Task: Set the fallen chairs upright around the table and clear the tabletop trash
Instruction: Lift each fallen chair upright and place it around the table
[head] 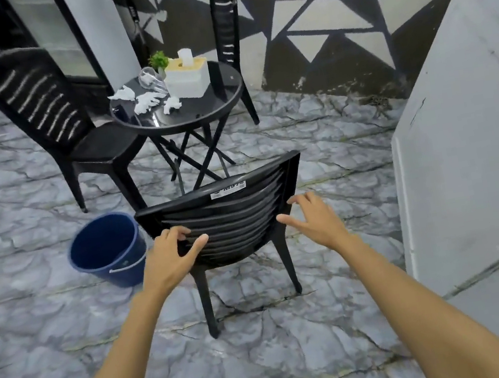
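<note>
A black plastic chair (229, 212) stands upright right in front of me, its slatted back toward me. My left hand (171, 254) rests against the back's left side with fingers spread, holding nothing. My right hand (316, 220) hovers open just off the back's right edge. Beyond it is a round black glass table (214, 102) carrying several crumpled white tissues (147, 100) and a clear plastic cup (150, 76) lying on its side. A second black chair (42, 104) stands upright at the table's left, a third (228, 34) behind the table.
A blue bucket (109, 248) sits on the marble floor left of the near chair. On the table stand a white tissue box (188, 75) and a small green plant (159, 60). A grey slanted wall (470, 135) closes the right side; a patterned wall runs behind.
</note>
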A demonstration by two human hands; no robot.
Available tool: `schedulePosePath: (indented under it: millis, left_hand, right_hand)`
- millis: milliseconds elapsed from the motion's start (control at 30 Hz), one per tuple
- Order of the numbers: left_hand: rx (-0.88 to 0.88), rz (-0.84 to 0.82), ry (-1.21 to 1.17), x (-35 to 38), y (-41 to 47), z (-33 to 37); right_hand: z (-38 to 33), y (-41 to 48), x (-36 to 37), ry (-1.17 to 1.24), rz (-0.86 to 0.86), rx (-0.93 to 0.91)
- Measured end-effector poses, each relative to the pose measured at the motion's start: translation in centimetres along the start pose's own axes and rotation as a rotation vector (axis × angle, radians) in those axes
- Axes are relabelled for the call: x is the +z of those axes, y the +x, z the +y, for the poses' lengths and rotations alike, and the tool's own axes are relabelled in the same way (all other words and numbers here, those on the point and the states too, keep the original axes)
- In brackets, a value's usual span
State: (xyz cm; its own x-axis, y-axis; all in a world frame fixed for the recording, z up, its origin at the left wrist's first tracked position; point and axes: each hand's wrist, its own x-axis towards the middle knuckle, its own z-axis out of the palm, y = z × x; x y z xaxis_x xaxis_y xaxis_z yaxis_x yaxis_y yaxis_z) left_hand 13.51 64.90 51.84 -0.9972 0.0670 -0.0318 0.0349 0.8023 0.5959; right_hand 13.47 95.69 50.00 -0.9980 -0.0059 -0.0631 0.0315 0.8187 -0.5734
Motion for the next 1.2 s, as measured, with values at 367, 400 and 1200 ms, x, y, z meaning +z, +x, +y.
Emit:
schedulePosePath:
  millis: [367, 400, 1200]
  left_hand:
    - [-0.203, 0.330, -0.078, -1.5, 3.2, 3.9]
    - [-0.217, 0.314, -0.073, -1.4, 3.5, 4.1]
    - [-0.406, 0.093, -0.699, -1.7, 8.8, -1.4]
  right_hand:
    - [1.3, 8.7, -6.3, 0.072, 0.093, -0.339]
    - [1.4, 9.4, -6.5, 0.073, 0.073, -0.351]
    - [7.3, 19.6, -4.8, 0.795, -0.376, -0.064]
